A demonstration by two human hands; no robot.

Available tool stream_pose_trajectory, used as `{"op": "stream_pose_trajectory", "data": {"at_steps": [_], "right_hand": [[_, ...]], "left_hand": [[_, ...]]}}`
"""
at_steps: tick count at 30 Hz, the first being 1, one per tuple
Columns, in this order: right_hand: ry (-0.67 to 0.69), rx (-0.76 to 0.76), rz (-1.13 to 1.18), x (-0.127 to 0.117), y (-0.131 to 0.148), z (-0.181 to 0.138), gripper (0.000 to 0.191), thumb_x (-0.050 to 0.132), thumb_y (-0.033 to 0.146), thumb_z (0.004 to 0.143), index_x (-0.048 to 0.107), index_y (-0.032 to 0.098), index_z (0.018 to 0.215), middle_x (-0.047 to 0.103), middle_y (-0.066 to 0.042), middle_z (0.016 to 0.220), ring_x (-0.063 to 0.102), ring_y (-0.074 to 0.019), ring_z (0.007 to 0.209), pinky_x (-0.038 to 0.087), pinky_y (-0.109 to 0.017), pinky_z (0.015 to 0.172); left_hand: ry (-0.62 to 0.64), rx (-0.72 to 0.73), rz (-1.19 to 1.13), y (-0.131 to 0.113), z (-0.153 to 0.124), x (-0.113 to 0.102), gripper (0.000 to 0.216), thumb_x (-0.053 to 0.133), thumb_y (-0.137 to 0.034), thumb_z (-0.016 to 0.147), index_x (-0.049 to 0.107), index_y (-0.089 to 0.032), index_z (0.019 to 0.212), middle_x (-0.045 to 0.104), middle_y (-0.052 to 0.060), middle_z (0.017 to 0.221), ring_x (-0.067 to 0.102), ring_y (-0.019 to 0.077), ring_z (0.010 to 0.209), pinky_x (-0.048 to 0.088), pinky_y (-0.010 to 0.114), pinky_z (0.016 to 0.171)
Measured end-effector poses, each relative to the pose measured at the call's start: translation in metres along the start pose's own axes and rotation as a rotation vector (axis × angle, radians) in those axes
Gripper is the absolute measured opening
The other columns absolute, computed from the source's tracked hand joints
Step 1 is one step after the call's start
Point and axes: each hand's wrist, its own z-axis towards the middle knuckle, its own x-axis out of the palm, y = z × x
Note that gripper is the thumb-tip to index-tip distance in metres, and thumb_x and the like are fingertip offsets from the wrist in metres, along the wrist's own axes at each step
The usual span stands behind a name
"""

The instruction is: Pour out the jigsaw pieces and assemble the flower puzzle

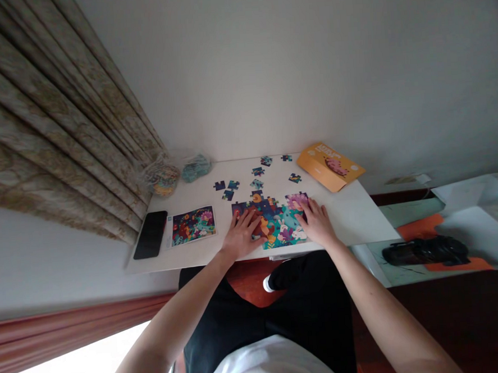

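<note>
1. Part-built jigsaw puzzle (272, 224) lies flat on the white desk (352, 219), nr the desk's front edge & directly before the seated person. Teal, purple & orange pieces, w/ white rabbits showing.
2. L hand (241, 236): palm down, fingers spread, resting on the puzzle's left half. Nothing pinched.
3. R hand (314, 223): same flat, spread pose, on the puzzle's right end by a lilac section. No pinch here either. Both arms reach fwd, hands apart, w/ the puzzle's middle between them.
4. Loose puzzle pieces (256, 184), approx 8, lie scattered just past the puzzle, none touching either hand.
5. Left of the puzzle: picture card (193, 225), then black smartphone (150, 235) by the desk's left edge.
6. Far right corner: orange card envelope (330, 166) lying at an angle.
7. Far left corner: two clear plastic bags (196, 167) of small items, against a patterned curtain (46, 120).
</note>
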Motion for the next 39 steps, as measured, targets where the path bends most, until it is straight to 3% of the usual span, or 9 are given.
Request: {"op": "stream_pose_trajectory", "data": {"at_steps": [6, 11, 16, 23, 26, 30, 33, 36, 39], "right_hand": [[-0.037, -0.009, 0.064, -0.01, -0.005, 0.015, 0.048, 0.052, 0.048, 0.1, 0.066, 0.016, 0.132, 0.064, -0.022, 0.138, 0.059, -0.0365, 0.127, 0.044, -0.056, 0.109], [-0.095, 0.051, 0.162, -0.006, -0.013, 0.071, 0.041, 0.057, 0.037, 0.096, 0.07, 0.013, 0.127, 0.068, -0.021, 0.131, 0.059, -0.0346, 0.125, 0.047, -0.048, 0.106], [0.057, 0.163, 0.13, 0.004, -0.016, 0.142, 0.054, 0.063, 0.026, 0.09, 0.062, 0.015, 0.142, 0.058, -0.02, 0.151, 0.055, -0.0359, 0.136, 0.045, -0.052, 0.111], [0.211, 0.163, 0.212, 0.006, -0.023, 0.194, 0.064, 0.074, 0.018, 0.076, 0.065, 0.011, 0.139, 0.072, -0.021, 0.129, 0.069, -0.0326, 0.115, 0.051, -0.041, 0.1], [0.238, 0.171, 0.237, 0.002, -0.024, 0.199, 0.057, 0.079, 0.016, 0.07, 0.072, 0.011, 0.126, 0.076, -0.02, 0.119, 0.071, -0.0323, 0.108, 0.053, -0.04, 0.096], [0.237, 0.177, 0.279, -0.005, -0.021, 0.192, 0.027, 0.074, 0.016, 0.073, 0.079, 0.014, 0.099, 0.08, -0.015, 0.101, 0.073, -0.0276, 0.097, 0.054, -0.035, 0.088], [0.168, 0.244, 0.516, -0.012, -0.013, 0.175, 0.016, 0.073, 0.022, 0.074, 0.076, 0.016, 0.089, 0.079, -0.009, 0.087, 0.072, -0.0235, 0.086, 0.054, -0.033, 0.082], [0.14, 0.317, 0.9, -0.021, -0.001, 0.147, 0.022, 0.081, 0.029, 0.065, 0.071, 0.018, 0.082, 0.076, -0.005, 0.079, 0.07, -0.0204, 0.077, 0.055, -0.031, 0.074], [0.15, 0.364, 1.173, -0.032, 0.011, 0.114, 0.041, 0.089, 0.035, 0.056, 0.07, 0.019, 0.089, 0.074, -0.003, 0.079, 0.07, -0.0195, 0.074, 0.054, -0.03, 0.069]], "left_hand": [[-0.007, -0.012, -0.008, -0.003, -0.001, -0.001, 0.061, 0.059, -0.056, 0.099, 0.056, -0.023, 0.149, 0.044, 0.013, 0.164, 0.038, 0.0324, 0.154, 0.022, 0.059, 0.129], [-0.111, -0.071, -0.017, -0.006, -0.005, -0.003, 0.056, 0.053, -0.053, 0.102, 0.057, -0.021, 0.148, 0.047, 0.014, 0.162, 0.043, 0.0306, 0.151, 0.025, 0.055, 0.13], [-0.22, -0.152, -0.044, -0.005, -0.004, -0.004, 0.042, 0.05, -0.045, 0.104, 0.066, -0.021, 0.134, 0.064, 0.013, 0.143, 0.059, 0.0304, 0.134, 0.041, 0.05, 0.121], [-0.376, -0.384, -0.136, 0.009, 0.001, 0.004, 0.035, 0.034, -0.024, 0.107, 0.068, -0.022, 0.116, 0.071, 0.013, 0.117, 0.065, 0.0281, 0.113, 0.053, 0.046, 0.102], [-0.423, -0.435, -0.22, 0.015, 0.004, 0.007, 0.032, 0.033, -0.024, 0.107, 0.064, -0.021, 0.115, 0.068, 0.014, 0.117, 0.064, 0.0275, 0.113, 0.054, 0.045, 0.102], [-0.446, -0.464, -0.35, 0.021, 0.005, 0.007, 0.029, 0.033, -0.023, 0.106, 0.062, -0.021, 0.113, 0.066, 0.012, 0.114, 0.063, 0.0256, 0.111, 0.054, 0.044, 0.102], [-0.441, -0.484, -0.397, 0.024, 0.004, 0.006, 0.027, 0.034, -0.023, 0.106, 0.061, -0.023, 0.111, 0.066, 0.01, 0.112, 0.064, 0.0239, 0.11, 0.054, 0.041, 0.102], [-0.444, -0.493, -0.42, 0.024, 0.004, 0.006, 0.027, 0.035, -0.025, 0.108, 0.061, -0.023, 0.11, 0.066, 0.009, 0.111, 0.065, 0.0222, 0.109, 0.054, 0.039, 0.101], [-0.472, -0.508, -0.44, 0.025, 0.002, 0.006, 0.027, 0.034, -0.026, 0.108, 0.061, -0.023, 0.11, 0.066, 0.008, 0.11, 0.066, 0.0212, 0.107, 0.055, 0.037, 0.1]]}}
